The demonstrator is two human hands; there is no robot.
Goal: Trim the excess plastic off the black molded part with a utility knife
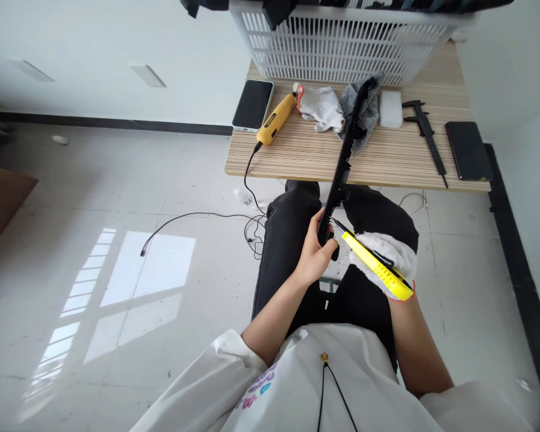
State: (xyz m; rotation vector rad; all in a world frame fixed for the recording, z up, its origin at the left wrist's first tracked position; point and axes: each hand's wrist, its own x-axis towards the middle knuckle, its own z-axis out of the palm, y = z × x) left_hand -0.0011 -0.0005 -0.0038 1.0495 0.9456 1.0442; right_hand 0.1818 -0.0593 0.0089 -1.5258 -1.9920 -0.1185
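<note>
Pale floor tiles are catching window light on the left, and a striped wooden tabletop (pixel 387 165) is filling the upper middle of the view. Along its far edge a white slatted basket (pixel 342 54) is standing. Near the tabletop's left edge a smartphone (pixel 253 105) is lying face up, and just beside it a yellow rotary tool (pixel 276 119) is trailing its black cord over the near edge to the floor. Further right are lying a white glove (pixel 323 108), a grey cloth (pixel 369 102), a small white block (pixel 390 108), a black caliper (pixel 425 129) and, by the right edge, a second dark phone (pixel 468 150).

Below the tabletop, over the person's lap, the bare left hand (pixel 317 252) is closing its fingers around the lower end of a long black plastic strip (pixel 342 165). It is narrow, ribbed along its length, and slanting up so its top end is overlapping the grey cloth. The right hand (pixel 387 255), wearing a white glove, is gripping a yellow utility knife (pixel 375 267), whose blade tip is touching the strip just above the left hand.
</note>
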